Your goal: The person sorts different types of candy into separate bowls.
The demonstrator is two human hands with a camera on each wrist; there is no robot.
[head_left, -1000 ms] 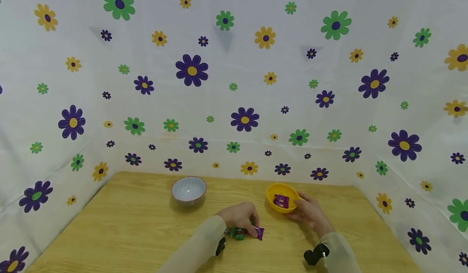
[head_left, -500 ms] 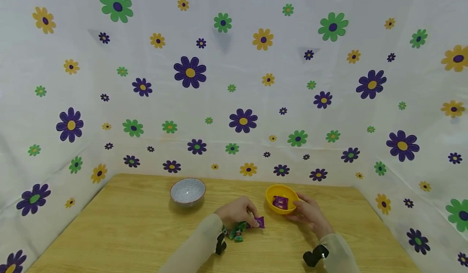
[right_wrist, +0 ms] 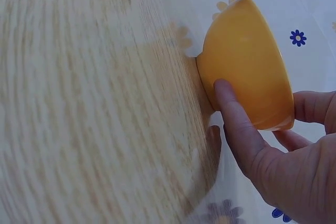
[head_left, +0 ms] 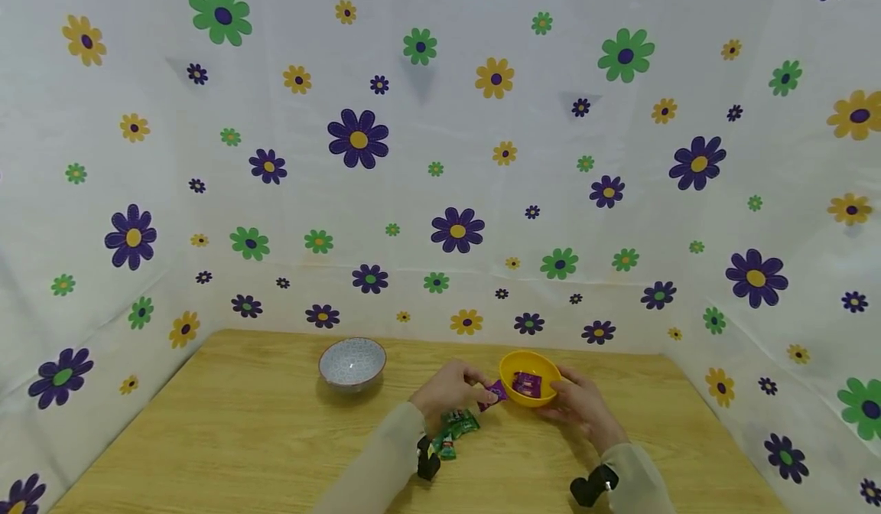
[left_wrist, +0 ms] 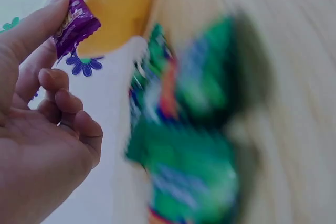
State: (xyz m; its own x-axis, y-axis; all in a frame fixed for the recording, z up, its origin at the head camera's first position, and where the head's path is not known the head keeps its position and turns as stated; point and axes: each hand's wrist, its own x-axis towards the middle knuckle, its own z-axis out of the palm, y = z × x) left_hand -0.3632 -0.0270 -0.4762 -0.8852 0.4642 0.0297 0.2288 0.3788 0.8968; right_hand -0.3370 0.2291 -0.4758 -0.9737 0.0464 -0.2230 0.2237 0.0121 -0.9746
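Note:
My left hand (head_left: 447,390) pinches a purple-wrapped candy (left_wrist: 77,20) between thumb and fingers, right by the near-left rim of a yellow bowl (head_left: 521,400). Inside that bowl lies purple-wrapped candy (head_left: 526,384). My right hand (head_left: 585,407) grips the bowl's right side, its fingers spread between the rim and the lower wall, as the right wrist view (right_wrist: 294,156) shows. Several green-wrapped candies (head_left: 449,445) lie on the table below the left hand; they look large and blurred in the left wrist view.
A grey-blue patterned bowl with a reddish rim (head_left: 352,365) stands at the back left of the wooden table (head_left: 248,422). White cloth (head_left: 413,193) printed with flowers hangs behind the table and along both sides.
My left hand has lifted the purple candy from beside the green ones and brought it up and right to the yellow bowl. The right hand keeps its grip on the bowl.

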